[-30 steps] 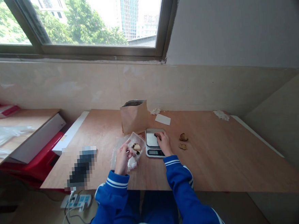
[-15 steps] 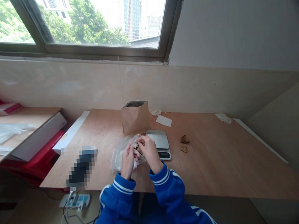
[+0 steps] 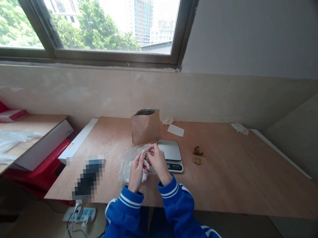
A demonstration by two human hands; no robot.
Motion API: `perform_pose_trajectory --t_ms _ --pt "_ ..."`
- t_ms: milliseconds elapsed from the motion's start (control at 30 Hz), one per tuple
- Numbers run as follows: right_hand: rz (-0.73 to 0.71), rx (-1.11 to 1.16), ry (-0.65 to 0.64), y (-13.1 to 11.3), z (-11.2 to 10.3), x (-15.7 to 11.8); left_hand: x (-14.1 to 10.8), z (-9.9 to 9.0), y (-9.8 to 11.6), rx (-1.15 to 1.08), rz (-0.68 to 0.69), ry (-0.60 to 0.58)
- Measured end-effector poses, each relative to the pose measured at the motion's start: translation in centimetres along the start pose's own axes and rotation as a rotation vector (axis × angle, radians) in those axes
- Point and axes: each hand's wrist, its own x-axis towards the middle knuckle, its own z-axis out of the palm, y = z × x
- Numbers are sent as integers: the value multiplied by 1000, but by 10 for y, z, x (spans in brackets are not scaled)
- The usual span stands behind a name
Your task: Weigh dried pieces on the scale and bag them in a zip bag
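My left hand [image 3: 135, 171] is closed with its fingers pinched on the upper part of a clear plastic bag [image 3: 126, 168], which lies crumpled on the table. My right hand [image 3: 157, 160] meets it fingertip to fingertip, pinching the same bag at its edge. A small dark bit shows between the fingers, too small to name. White contents show faintly through the film. Just right of my right hand sits a kitchen scale [image 3: 170, 149] with a bare metal plate and a lit display. Behind the bag, an open brown paper pouch [image 3: 145, 127] stands upright.
Two dried brown pieces [image 3: 197, 156] lie right of the scale. A white card [image 3: 175, 130] and crumpled tissue [image 3: 167, 121] are near the wall. At left are a pixelated dark object [image 3: 88, 180] and, below the table edge, a power strip [image 3: 81, 214] with cables.
The view has shifted slightly. My hands stay together at the bag, with the fingertips drawn a little closer and less of the small dark bit showing.
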Motion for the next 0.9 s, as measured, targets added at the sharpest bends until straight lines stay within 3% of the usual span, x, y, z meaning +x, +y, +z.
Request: perform_pose_trajectory --t_ms 100,200,367,467,567,667,800,900 --pt "71 -11 55 -3 3 -1 -5 4 0 41 -15 -58" --pt "47 -53 -30 -7 -1 -1 -9 5 2 37 -12 -83" --pt "-197 -88 -153 -19 -18 -10 -7 0 7 -170 8 44" --pt "-295 -43 -113 -31 -32 -25 -6 0 10 -321 20 128" --pt "-331 -16 69 -34 -38 -43 -5 1 13 -433 13 169" --pt "-234 -35 250 -22 -32 -58 -6 2 16 -512 -9 211" --pt "-58 80 41 0 -13 -68 -11 6 19 -578 -26 194" --pt "-23 189 -10 3 -3 -67 -16 10 19 -613 -44 121"
